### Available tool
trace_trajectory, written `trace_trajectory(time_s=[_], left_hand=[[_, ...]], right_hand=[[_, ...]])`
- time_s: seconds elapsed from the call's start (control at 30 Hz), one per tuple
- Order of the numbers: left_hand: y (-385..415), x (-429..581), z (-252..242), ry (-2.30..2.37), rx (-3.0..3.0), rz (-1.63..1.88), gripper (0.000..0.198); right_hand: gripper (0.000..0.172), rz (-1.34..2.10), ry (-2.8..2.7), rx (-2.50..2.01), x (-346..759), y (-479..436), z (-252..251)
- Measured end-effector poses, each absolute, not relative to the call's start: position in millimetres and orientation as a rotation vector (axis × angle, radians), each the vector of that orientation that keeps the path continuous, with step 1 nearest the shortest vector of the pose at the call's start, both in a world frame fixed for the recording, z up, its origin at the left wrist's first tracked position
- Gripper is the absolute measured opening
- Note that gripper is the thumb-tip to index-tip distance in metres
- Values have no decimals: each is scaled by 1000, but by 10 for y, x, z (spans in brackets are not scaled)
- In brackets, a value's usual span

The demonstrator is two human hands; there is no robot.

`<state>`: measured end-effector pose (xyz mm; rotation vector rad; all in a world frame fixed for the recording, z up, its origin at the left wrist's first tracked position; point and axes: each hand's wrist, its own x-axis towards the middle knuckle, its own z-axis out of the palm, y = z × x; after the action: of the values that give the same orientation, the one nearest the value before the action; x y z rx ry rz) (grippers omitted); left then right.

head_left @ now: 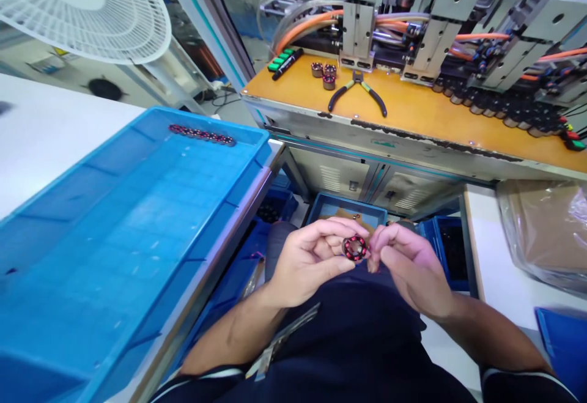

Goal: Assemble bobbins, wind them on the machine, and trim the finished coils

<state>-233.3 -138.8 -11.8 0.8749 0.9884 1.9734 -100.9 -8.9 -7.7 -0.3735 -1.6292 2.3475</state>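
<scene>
My left hand (312, 262) pinches a small motor stator (348, 250), a dark ring with red and copper-coloured windings round its open middle. The stator is held in front of my body, its round face turned up toward me. Close by on its right side, my right hand (415, 268) has thumb and fingers pressed together at the stator's edge. What those fingertips grip is too small to make out. Below the hands, a light blue bin (316, 207) sits low between the benches.
On the left, a large blue tray (137, 207) holds a row of stators (202, 135). Cutting pliers (358, 88), a black marker (287, 64) and several stators (329, 81) lie on the orange bench (403, 109) before a machine (360, 24). A fan (87, 5) stands at upper left.
</scene>
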Motion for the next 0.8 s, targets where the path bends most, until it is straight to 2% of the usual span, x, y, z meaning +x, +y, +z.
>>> trace_trajectory(time_s=[0.3, 0.47, 0.57, 0.8], left_hand=[[-1380, -2291, -134, 1039, 817, 1838, 27], [-1416, -2283, -143, 937, 716, 1772, 27], [-1423, -2280, -135, 901, 673, 1757, 25], [-1374, -2247, -115, 1012, 721, 1796, 26]], right_hand=[[28, 2255, -2047, -525, -1152, 53, 316], [31, 2404, -2124, -570, -1110, 232, 309], [33, 2354, -2163, -590, -1030, 361, 268], [35, 2494, -2019, -539, -946, 208, 232]])
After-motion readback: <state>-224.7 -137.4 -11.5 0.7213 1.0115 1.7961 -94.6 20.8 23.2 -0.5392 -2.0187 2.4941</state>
